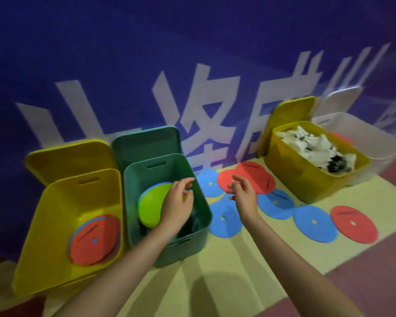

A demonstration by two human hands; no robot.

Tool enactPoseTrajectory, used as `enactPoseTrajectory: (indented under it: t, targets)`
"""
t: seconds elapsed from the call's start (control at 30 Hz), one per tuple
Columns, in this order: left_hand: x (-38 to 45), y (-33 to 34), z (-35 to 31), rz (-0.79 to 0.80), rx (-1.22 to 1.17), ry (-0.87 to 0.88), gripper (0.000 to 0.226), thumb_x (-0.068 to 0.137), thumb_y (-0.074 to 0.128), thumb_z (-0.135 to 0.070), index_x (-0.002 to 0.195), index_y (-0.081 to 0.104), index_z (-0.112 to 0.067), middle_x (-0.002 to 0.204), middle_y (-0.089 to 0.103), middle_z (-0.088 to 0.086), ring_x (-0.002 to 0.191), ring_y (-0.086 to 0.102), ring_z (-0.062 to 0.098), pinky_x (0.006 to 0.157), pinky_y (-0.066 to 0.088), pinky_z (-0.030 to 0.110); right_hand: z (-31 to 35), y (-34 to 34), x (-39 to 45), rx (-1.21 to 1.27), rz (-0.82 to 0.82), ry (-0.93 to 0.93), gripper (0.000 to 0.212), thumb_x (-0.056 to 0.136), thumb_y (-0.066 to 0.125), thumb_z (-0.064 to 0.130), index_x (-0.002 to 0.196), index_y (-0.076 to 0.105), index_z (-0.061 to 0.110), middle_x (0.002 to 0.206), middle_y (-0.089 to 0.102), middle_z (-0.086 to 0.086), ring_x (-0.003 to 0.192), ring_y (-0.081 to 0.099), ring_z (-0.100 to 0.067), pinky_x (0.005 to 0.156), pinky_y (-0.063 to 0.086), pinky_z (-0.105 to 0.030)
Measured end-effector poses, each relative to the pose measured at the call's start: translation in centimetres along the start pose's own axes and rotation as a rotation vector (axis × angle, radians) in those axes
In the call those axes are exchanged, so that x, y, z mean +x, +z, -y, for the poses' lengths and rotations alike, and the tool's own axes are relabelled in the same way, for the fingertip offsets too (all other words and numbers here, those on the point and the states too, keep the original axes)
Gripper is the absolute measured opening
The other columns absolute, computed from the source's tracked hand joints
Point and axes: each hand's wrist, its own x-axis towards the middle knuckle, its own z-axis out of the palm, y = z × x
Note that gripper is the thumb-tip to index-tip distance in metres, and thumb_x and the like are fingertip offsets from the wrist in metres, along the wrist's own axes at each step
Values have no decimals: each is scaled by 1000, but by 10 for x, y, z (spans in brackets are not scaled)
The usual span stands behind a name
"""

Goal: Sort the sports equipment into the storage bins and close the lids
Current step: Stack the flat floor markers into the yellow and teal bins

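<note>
- Yellow plastic bin (55,225), at eight o'clock, leans tilted with its lid propped behind; flat red foam discs (94,241) stand on edge inside.
- Green plastic bin (190,225) holds lime-green discs (150,205); left hand (176,202) hovers above, fingers loose, holding nothing.
- Right hand (242,193), relaxed and unladen, reaches toward two o'clock, where loose blue and red discs (313,223) lie flat on the floor.

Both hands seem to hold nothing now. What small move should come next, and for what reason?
Probably the right hand should drop onto the nearest blue disc on the floor and pick it up. Both hands are free, the left hand hangs over the green bin, and several red and blue discs lie unsorted beside it.
</note>
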Motion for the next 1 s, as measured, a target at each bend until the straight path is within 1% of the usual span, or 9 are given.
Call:
enactPoseTrajectory:
  t: [0.17, 0.27, 0.33, 0.4, 0.5, 0.67, 0.73, 0.9, 1.0]
  targets:
    - [-1, 110, -24, 193, -26, -71, 36, 89, 49, -2, 120, 58, -19, 108, 55, 0, 85, 56, 12, 73, 43, 13, -63, -112, 53, -317, -61, 147, 34, 88, 51, 20, 118, 56, 6, 84, 61, -7, 73, 59, -22, 69, 49, -39]
    - [1, 164, -6, 283, 97, -223, 37, 91, 50, -10, 127, 53, -19, 117, 53, 4, 99, 56, 17, 85, 45, 27, -92, -174, 76, -566, 14, 206, 37, 91, 49, 16, 126, 50, 8, 79, 58, -3, 69, 54, -18, 57, 37, -31]
    - [5, 192, 16, 311, 245, -367, 41, 92, 52, -15, 133, 50, -17, 129, 50, 10, 116, 52, 25, 96, 39, 31, -112, -212, 94, -702, 68, 241, 44, 91, 49, 17, 134, 46, 8, 95, 62, -8, 85, 59, -23, 66, 40, -30]
    - [10, 211, 38, 315, 380, -496, 46, 92, 54, -22, 137, 46, -17, 137, 45, 14, 124, 48, 30, 101, 36, 34, -130, -247, 117, -827, 90, 277, 49, 92, 51, 21, 138, 43, 9, 124, 57, -15, 111, 54, -31, 84, 43, -36]
    - [14, 224, 72, 287, 492, -656, 56, 90, 55, -35, 141, 39, -17, 138, 42, 18, 123, 47, 34, 101, 39, 38, -149, -288, 147, -991, 121, 308, 54, 90, 54, 25, 138, 40, 6, 133, 50, -18, 121, 47, -34, 97, 39, -39]
    - [8, 230, 106, 208, 500, -878, 81, 83, 63, -48, 148, 24, -17, 144, 35, 18, 132, 35, 36, 104, 38, 43, -168, -319, 171, -1161, 231, 426, 96, 81, 62, 55, 150, 12, 10, 151, 24, -12, 139, 23, -32, 111, 27, -43]
    - [7, 234, 108, 227, 561, -901, 85, 82, 63, -50, 148, 21, -19, 145, 34, 17, 132, 32, 37, 103, 37, 42, -172, -319, 174, -1233, 242, 400, 102, 79, 61, 61, 151, 5, 15, 153, 21, -9, 140, 20, -32, 110, 27, -44]
    - [7, 248, 106, 168, 668, -911, 84, 79, 71, -39, 146, 26, -21, 140, 32, 19, 124, 30, 40, 96, 40, 45, -175, -318, 180, -1275, 223, 362, 103, 76, 61, 64, 151, 6, 19, 142, 32, -13, 131, 30, -34, 103, 33, -43]
    - [13, 246, 106, 103, 610, -945, 78, 77, 72, -30, 143, 30, -21, 136, 39, 22, 122, 36, 41, 94, 41, 45, -172, -322, 185, -1288, 197, 452, 93, 68, 67, 66, 139, 29, 19, 133, 39, -13, 125, 35, -34, 99, 35, -43]
